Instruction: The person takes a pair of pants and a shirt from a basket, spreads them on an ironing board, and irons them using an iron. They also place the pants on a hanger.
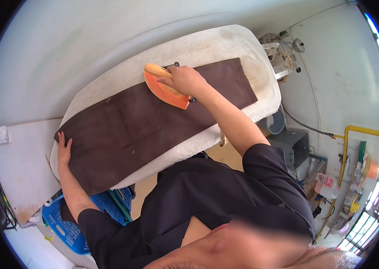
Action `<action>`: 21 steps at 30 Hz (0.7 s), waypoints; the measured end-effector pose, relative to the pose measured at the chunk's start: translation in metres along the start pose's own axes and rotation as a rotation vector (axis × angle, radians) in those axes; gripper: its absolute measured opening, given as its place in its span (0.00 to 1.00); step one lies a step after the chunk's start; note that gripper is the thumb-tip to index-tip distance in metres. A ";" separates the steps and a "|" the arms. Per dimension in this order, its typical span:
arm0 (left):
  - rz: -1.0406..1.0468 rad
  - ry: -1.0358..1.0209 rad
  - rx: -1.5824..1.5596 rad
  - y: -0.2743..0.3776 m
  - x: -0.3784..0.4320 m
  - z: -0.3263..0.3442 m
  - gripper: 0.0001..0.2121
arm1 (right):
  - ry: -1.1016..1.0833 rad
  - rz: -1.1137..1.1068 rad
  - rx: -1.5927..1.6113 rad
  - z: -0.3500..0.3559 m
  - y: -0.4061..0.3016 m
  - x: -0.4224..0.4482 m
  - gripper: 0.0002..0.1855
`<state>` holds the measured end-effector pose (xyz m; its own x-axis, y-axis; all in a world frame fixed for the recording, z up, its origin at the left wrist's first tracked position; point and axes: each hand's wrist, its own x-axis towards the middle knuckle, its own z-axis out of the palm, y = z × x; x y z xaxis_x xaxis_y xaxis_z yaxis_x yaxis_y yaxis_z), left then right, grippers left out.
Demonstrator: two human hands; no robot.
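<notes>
A long dark brown piece of cloth (135, 117), perhaps a folded garment, lies flat along a padded ironing board (105, 80) with a white cover. My right hand (186, 80) grips the pale yellow handle of an orange iron (166, 89). The iron is on the cloth near its far edge, partly over the white padding, its underside hidden. At the cloth's left end, my left hand (64, 149) rests with its fingers apart and holds nothing. A few creases run across the cloth between my hands.
Blue plastic baskets (65, 225) stand below the board's left end, near a white panel (24, 164). A wall (75, 43) runs behind the board. Machinery (280, 55) adjoins its right end. A grey box (288, 144) and yellow pipe (345, 151) are farther right.
</notes>
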<state>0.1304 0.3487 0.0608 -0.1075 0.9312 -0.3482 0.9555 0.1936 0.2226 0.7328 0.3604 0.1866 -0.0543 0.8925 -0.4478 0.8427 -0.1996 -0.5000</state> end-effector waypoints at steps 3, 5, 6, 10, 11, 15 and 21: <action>0.001 0.018 0.003 0.011 0.003 0.004 0.31 | 0.110 0.036 -0.020 -0.006 0.053 -0.015 0.31; -0.041 0.038 0.012 0.012 -0.004 0.009 0.30 | 0.221 0.142 0.030 -0.021 0.101 -0.031 0.30; 0.003 0.122 0.041 0.006 -0.009 0.011 0.29 | 0.316 0.173 0.038 -0.031 0.124 -0.035 0.30; 0.125 0.474 0.048 0.008 -0.048 0.029 0.24 | 0.360 0.119 -0.608 -0.075 0.264 -0.037 0.20; 0.075 0.541 -0.006 0.025 -0.069 0.032 0.23 | 0.443 0.043 -0.460 -0.090 0.282 -0.043 0.17; -0.103 0.776 0.076 0.034 -0.185 0.035 0.19 | 0.455 0.096 -0.357 -0.104 0.366 -0.064 0.24; -0.802 1.289 -0.074 -0.034 -0.422 0.093 0.11 | 0.547 0.400 -0.131 -0.113 0.344 -0.051 0.31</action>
<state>0.1689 -0.0792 0.1153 -0.7729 0.1939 0.6042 0.5181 0.7425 0.4245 1.0858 0.2921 0.1210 0.5231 0.8433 -0.1238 0.8014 -0.5361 -0.2653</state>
